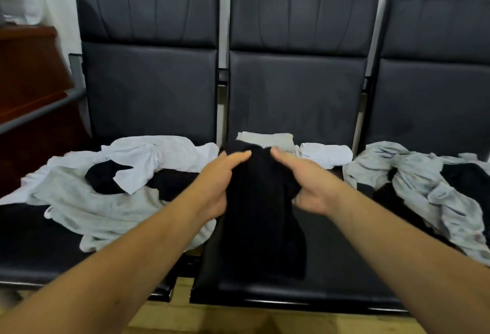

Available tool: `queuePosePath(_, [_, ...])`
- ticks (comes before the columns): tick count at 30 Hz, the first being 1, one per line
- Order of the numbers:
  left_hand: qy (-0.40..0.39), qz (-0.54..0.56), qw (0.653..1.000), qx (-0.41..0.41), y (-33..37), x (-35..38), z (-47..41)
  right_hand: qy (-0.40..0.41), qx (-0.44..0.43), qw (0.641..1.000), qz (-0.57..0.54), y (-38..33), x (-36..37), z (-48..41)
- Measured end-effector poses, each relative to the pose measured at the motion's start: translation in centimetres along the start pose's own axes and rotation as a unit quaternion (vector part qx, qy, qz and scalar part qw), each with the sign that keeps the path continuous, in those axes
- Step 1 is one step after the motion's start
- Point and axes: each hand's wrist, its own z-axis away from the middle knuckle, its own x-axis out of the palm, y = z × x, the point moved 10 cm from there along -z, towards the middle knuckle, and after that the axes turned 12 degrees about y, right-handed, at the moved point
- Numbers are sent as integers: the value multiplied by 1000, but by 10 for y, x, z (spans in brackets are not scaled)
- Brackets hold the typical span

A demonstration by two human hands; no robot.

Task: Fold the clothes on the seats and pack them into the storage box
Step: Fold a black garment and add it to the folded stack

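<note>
- both hands are on one black garment (262, 214), held up over the middle seat (339, 262) of the surface, which is a row of three black padded seats.
- left hand (220, 185) grips the cloth's left side, fingers curled into the fabric, thumb laid along the top edge.
- right hand (313, 185) does the same on the right side, thumb pointing in toward the other one. the two thumbs are near each other but apart.
- the garment hangs from the hands in a long bunch, and its lower end lies on the front part of the middle seat.
- behind the hands, at the back of that seat, there's a folded grey piece (267, 139), with a folded white piece (327, 154) just beside it on the right.
- left seat (23, 243): a crumpled white top (159, 158) lies over a spread-out grey top (100, 206), with some dark cloth (106, 177) poking out between them.
- right seat (434, 110): a twisted grey garment (424, 185) is draped across more black cloth (466, 177).
- reddish wooden furniture (29, 81) sits at the far left, and a wood floor (201, 317) shows below the seat fronts.
</note>
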Motion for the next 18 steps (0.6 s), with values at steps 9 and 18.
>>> queuePosePath(9, [140,-472,830,264,-23,-28,-15,183,-28,982,21,50,-69,-12])
queuePosePath(18, [51,-503,814,286,-36,4,-27,145,-104,981,83,32,-76,-16])
